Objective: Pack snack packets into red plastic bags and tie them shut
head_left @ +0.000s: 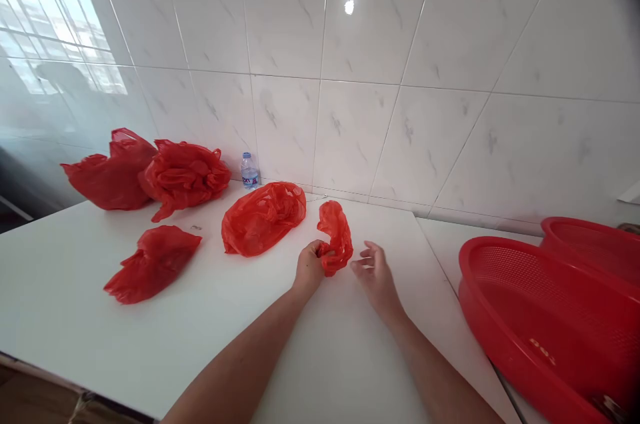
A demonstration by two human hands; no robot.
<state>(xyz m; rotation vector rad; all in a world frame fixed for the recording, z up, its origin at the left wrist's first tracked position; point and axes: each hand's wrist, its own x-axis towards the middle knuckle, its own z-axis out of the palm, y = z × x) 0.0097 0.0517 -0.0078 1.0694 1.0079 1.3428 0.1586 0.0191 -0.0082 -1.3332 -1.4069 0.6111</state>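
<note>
Red bags [342, 232] number five, left hand [310, 267] pinching one, right hand [376, 275] loosely spread, empty.

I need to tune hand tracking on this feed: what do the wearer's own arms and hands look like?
The left forearm and right forearm are bare where they show, with no sleeve, watch or bracelet. The left hand and right hand are ungloved; I see no ring, though some fingers are partly hidden.
</note>
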